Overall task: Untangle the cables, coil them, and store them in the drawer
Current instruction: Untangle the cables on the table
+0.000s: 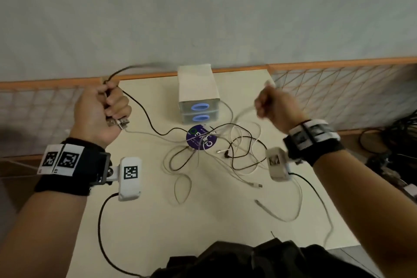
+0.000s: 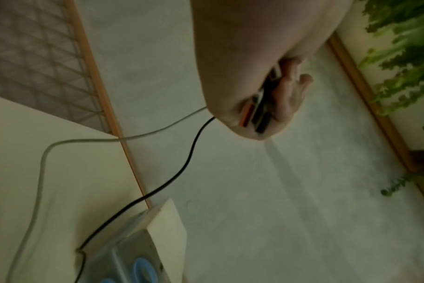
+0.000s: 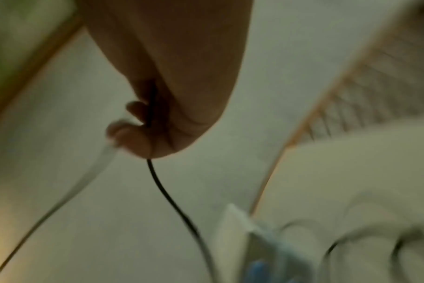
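The tangled cables point(image 1: 216, 153) sprawl mid-desk, before the drawer unit point(image 1: 198, 95) at the far edge; the left hand point(image 1: 99, 108) clenches a black cable point(image 1: 144, 113) and plugs; the right hand point(image 1: 275, 106), blurred, fists around a white cable point(image 1: 242, 114).

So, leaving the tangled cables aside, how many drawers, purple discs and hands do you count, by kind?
Drawers, blue handles: 2
Purple disc: 1
Hands gripping cables: 2 (left hand, right hand)
Total: 5
The cables are too tangled to count.
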Motion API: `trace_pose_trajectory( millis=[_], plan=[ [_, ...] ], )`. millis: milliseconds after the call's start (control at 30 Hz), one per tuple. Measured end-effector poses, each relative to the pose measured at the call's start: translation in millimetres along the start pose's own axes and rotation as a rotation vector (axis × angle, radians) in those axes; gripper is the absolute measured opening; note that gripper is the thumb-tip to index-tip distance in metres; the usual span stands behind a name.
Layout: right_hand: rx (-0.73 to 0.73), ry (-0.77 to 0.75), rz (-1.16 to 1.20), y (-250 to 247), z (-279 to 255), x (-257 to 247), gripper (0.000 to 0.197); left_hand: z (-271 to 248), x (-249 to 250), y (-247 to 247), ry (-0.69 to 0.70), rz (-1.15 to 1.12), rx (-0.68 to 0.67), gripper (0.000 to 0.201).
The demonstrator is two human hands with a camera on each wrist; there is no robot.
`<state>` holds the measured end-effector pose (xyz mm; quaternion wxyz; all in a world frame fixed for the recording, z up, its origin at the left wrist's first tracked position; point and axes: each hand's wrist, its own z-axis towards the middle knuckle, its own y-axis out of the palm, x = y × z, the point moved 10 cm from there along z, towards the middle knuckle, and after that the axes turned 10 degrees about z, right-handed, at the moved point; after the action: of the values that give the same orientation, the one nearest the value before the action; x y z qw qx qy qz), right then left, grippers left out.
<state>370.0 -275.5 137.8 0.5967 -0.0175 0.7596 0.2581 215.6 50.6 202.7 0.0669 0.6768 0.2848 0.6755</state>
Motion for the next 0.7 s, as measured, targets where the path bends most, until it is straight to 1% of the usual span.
trace_pose_trajectory(
  millis=[33, 67, 100, 133, 200, 233, 267, 333, 400, 433, 467, 500, 533, 567, 600, 633, 667, 700],
  plan=[
    [-0.055, -0.104, 0.32, 6.1, -2.3, -27.6, 0.031, 0.6, -1.8, -1.8, 0.006, 0.011, 0.011, 0.003],
    [-0.127, -0.151, 0.459, 11.9, -2.4, -40.2, 0.023, 1.0, -3.3, -2.0, 0.018, 0.005, 0.018, 0.002],
    [-0.179, -0.126, 0.4, 16.4, -1.7, -33.9, 0.017, 1.4, -3.4, -1.3, 0.036, -0.021, 0.026, 0.003],
    [-0.17, -0.053, 0.151, 13.7, 0.8, -9.2, 0.02, 2.5, -1.4, -0.5, 0.059, -0.067, 0.033, 0.004],
    [-0.131, 0.161, -0.586, -14.7, 3.2, 62.0, 0.026, 4.3, 9.4, -1.0, 0.109, -0.186, 0.037, 0.009],
    [-0.106, 0.266, -0.812, -37.1, 0.0, 88.1, 0.024, 5.6, 16.5, -4.7, 0.126, -0.248, 0.043, 0.011],
    [-0.068, 0.365, -0.876, -59.1, -5.8, 106.6, 0.02, 5.8, 23.8, -8.3, 0.142, -0.298, 0.046, 0.011],
    [0.023, 0.479, -0.709, -86.7, -17.9, 123.6, 0.019, 5.8, 37.8, -21.5, 0.191, -0.322, 0.069, 0.011],
    [0.088, 0.49, -0.57, -95.2, -26.5, 122.0, 0.025, 6.0, 47.5, -32.6, 0.249, -0.338, 0.075, 0.01],
    [0.118, 0.492, -0.49, -95.1, -27.8, 119.9, 0.029, 7.4, 48.5, -33.2, 0.261, -0.407, 0.041, 0.01],
    [0.155, 0.508, -0.374, -92.9, -29.0, 118.8, 0.036, 9.3, 47.7, -33.2, 0.262, -0.473, 0.023, 0.009],
    [0.183, 0.531, -0.253, -88.2, -29.1, 117.2, 0.047, 9.8, 47.4, -34.0, 0.27, -0.491, 0.039, 0.009],
    [0.18, 0.55, -0.138, -78.0, -28.1, 113.1, 0.059, 9.7, 47.7, -35.0, 0.282, -0.457, 0.074, 0.009],
    [0.144, 0.545, -0.034, -61.9, -24.2, 103.4, 0.07, 9.0, 47.6, -33.5, 0.288, -0.396, 0.109, 0.009],
    [0.091, 0.507, 0.046, -42.9, -18.9, 85.4, 0.077, 7.3, 46.6, -30.1, 0.285, -0.318, 0.141, 0.009],
    [0.023, 0.43, 0.112, -19.8, -12.9, 58.2, 0.08, 6.5, 43.7, -29.6, 0.274, -0.241, 0.176, 0.008],
    [-0.049, 0.317, 0.166, 7.1, -8.7, 20.3, 0.078, 5.5, 40.2, -28.9, 0.262, -0.184, 0.202, 0.006],
    [-0.094, 0.17, 0.206, 29.7, -7.3, -24.4, 0.072, 4.0, 35.8, -29.0, 0.249, -0.145, 0.221, 0.005]
  ],
)
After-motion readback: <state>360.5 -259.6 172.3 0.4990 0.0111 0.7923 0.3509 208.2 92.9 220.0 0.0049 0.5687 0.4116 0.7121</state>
